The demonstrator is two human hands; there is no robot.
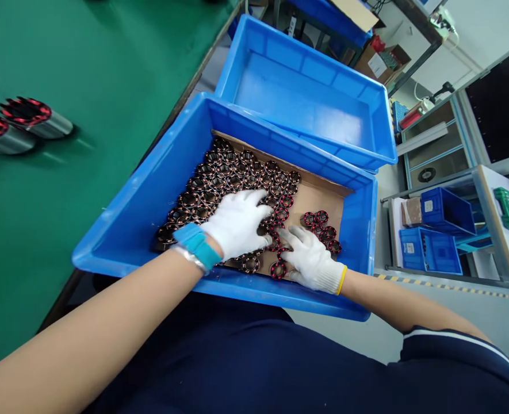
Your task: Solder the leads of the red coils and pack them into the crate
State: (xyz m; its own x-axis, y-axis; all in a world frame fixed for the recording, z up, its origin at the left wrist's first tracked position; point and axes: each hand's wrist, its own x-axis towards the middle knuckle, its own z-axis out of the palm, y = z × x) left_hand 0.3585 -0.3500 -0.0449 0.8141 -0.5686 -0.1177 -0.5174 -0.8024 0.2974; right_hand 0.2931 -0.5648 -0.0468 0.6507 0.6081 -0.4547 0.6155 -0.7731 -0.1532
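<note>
Both my hands wear white gloves and reach into a blue plastic bin [125, 213]. My left hand [239, 224], with a teal band at the wrist, lies open over packed ring-shaped motor stators [219, 168] with copper windings. Its fingers are spread, with the tips near a row of red-marked stators [282, 214]. My right hand [310, 260] is open too, fingers stretched toward that same row from the right. Its fingertips touch or nearly touch the rings; exact contact is hidden. A small cluster of red-marked stators [328, 233] sits just beyond it on the cardboard sheet [318, 196].
A second blue bin [306, 92] stands against the far side of the first. On the left, a green table [64, 190] bears metal cylinders [49, 123] with red-and-black ends. A shelf at right holds blue boxes [446, 210].
</note>
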